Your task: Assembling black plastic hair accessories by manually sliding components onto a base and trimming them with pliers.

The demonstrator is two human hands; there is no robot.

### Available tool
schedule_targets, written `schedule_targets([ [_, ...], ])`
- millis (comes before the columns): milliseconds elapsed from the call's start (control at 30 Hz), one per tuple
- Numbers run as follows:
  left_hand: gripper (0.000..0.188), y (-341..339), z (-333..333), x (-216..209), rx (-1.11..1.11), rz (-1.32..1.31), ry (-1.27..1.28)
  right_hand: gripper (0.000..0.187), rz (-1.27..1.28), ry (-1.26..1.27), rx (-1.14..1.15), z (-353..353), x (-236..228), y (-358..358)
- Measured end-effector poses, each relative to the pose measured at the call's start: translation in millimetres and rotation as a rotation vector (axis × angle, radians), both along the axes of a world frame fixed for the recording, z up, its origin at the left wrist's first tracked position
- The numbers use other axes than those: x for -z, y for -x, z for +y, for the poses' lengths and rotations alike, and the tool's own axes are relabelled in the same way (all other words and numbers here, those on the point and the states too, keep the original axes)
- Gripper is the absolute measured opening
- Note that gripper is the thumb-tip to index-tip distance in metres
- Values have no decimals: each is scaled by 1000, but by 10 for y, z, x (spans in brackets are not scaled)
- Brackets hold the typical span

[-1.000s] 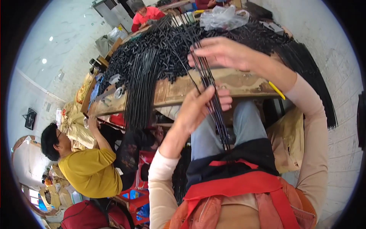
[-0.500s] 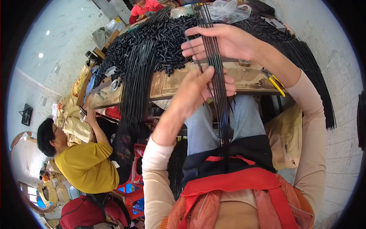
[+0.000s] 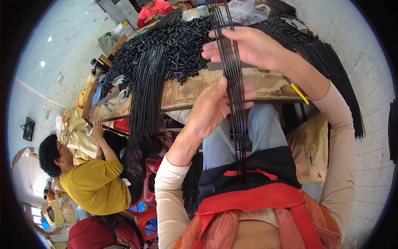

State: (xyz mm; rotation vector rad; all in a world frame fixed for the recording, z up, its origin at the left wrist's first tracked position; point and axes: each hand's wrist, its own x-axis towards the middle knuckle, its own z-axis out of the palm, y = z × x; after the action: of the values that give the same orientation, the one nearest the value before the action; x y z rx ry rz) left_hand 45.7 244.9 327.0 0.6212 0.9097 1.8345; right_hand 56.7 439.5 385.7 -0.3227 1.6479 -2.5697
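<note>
A bundle of long thin black rods (image 3: 235,85) stands nearly upright in front of me, its lower ends over my lap. My left hand (image 3: 211,103) cradles its middle, thumb at the near left side and fingers reaching behind the rods. Higher up, my right hand (image 3: 253,45) holds the bundle loosely, with its thumb across the front and fingers stretched out behind. A few rods at the top fan apart. Beyond the hands, a large heap of short black tube-like pieces (image 3: 182,54) covers the table.
Bundles of long black rods hang over the wooden table's (image 3: 182,93) edge, at left (image 3: 147,91) and right (image 3: 331,70). A yellow-handled tool (image 3: 299,93) lies near my right forearm. A person in yellow (image 3: 93,178) sits at left; another in red (image 3: 155,10) works across the table.
My left hand has loosened from a rod held apart at the bundle's left, and its thumb now points up. The bundle has shifted slightly left at its lower end. My right forearm covers more of the yellow-handled tool.
</note>
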Motion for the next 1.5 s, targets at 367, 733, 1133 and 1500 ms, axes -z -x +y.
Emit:
schedule_targets([
  [367,41,146,18,-2,-16,92,30,41,6,-186,-144,5,66,-77],
  [733,59,822,154,770,250,-479,-147,21,418,-990,296,-310,840,-439],
  [1133,46,1962,850,1237,-289,201,37,22,95,-647,245,-34,1947,0],
  [1500,25,572,261,200,-385,530,283,24,221,-700,395,6,2178,5],
])
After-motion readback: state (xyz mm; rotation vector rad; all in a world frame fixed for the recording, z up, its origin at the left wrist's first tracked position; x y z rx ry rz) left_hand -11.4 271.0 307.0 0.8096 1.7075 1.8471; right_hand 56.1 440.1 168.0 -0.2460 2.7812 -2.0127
